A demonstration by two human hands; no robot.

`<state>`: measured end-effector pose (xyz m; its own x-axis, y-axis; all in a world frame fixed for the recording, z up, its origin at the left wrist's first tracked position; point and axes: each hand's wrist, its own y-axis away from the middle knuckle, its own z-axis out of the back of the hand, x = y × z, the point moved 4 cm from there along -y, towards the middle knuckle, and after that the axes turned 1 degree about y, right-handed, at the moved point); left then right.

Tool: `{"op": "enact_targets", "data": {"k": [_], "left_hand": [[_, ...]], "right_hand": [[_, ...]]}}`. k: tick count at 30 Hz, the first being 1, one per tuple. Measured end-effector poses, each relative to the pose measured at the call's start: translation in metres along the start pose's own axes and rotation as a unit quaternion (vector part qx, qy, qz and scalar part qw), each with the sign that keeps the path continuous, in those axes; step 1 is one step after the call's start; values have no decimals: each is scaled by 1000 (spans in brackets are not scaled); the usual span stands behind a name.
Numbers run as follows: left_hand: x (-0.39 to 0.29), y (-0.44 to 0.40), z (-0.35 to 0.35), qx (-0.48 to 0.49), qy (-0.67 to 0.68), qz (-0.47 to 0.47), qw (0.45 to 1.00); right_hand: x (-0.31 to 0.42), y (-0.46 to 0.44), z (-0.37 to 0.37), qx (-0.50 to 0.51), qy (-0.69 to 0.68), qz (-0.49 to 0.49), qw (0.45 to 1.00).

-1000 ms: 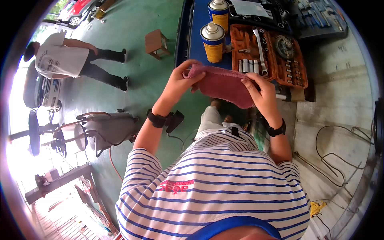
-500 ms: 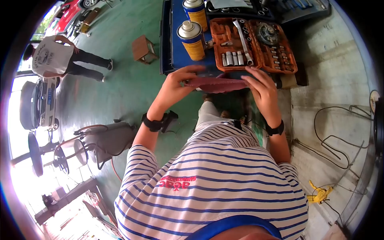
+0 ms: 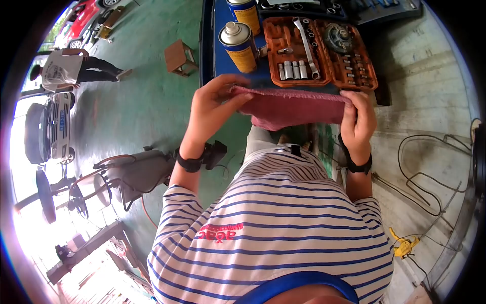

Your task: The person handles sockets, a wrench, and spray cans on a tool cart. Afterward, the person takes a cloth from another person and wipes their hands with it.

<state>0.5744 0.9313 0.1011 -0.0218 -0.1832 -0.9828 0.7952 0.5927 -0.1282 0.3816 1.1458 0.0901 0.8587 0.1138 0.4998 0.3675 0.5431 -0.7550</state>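
Observation:
A dark red cloth (image 3: 298,109) with a frayed upper edge is stretched out between my two hands in front of my waist. At its left end, my left hand (image 3: 215,104) pinches the corner between thumb and fingers. The right end is gripped by my right hand (image 3: 360,119), its fingers folded over the edge. Just beyond the cloth lies an open orange socket set case (image 3: 324,76), with a combination wrench (image 3: 305,48) resting across it. To its left stands a blue and yellow spray can (image 3: 238,48), with a second can (image 3: 245,15) behind.
A blue workbench top (image 3: 215,55) carries the cans and tool cases. A wooden stool (image 3: 178,57) stands on the green floor. Further left are a walking person (image 3: 63,70) and a parked car (image 3: 61,124). Cables (image 3: 420,177) lie along the pale wall at right.
My hands have moved apart, pulling the cloth wider and flatter, and more of its face shows. My right hand has closed on its end. The person at left has stepped.

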Motion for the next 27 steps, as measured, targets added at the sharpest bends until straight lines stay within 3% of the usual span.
{"op": "enact_targets", "data": {"k": [1, 3, 4, 5, 7, 8, 13, 16, 17, 19, 20, 21, 23, 25, 27], "left_hand": [[12, -3, -2, 0, -1, 1, 1000], [44, -9, -5, -41, -178, 6, 983], [57, -10, -8, -54, -234, 53, 969], [77, -7, -14, -53, -233, 52, 970], [106, 3, -23, -169, -410, -126, 887], [114, 10, -31, -154, -410, -119, 891], [112, 26, -61, -69, -447, -186, 872], [103, 22, -74, -12, -515, -234, 824], [107, 19, -77, -12, -514, -235, 825], [136, 13, -91, 79, -532, -144, 831], [143, 10, -100, 28, -575, -200, 793], [148, 8, -108, 28, -575, -201, 793], [158, 3, -117, 16, -679, -143, 720], [161, -2, -118, 12, -681, -153, 716], [163, -4, -116, 51, -648, -130, 749]], "right_hand": [[-2, 0, -6, 18, 29, -1, 999], [-14, 5, -22, 36, 58, -2, 998], [-25, 16, -38, 65, 105, 23, 992], [-32, 28, -52, 95, 151, 48, 983], [-42, 53, -67, 131, 167, 45, 976], [-47, 63, -74, 170, 180, 43, 968], [-46, 73, -73, 134, 157, -9, 978], [-46, 72, -84, 214, 126, 37, 968], [-46, 74, -86, 213, 128, 37, 968], [-44, 79, -101, 289, 188, 30, 938], [-51, 88, -115, 263, 243, 80, 930], [-52, 90, -125, 263, 244, 80, 930], [-55, 91, -144, 313, 264, 28, 912], [-60, 86, -142, 266, 249, 43, 930], [-66, 89, -140, 303, 188, 28, 934]]}}
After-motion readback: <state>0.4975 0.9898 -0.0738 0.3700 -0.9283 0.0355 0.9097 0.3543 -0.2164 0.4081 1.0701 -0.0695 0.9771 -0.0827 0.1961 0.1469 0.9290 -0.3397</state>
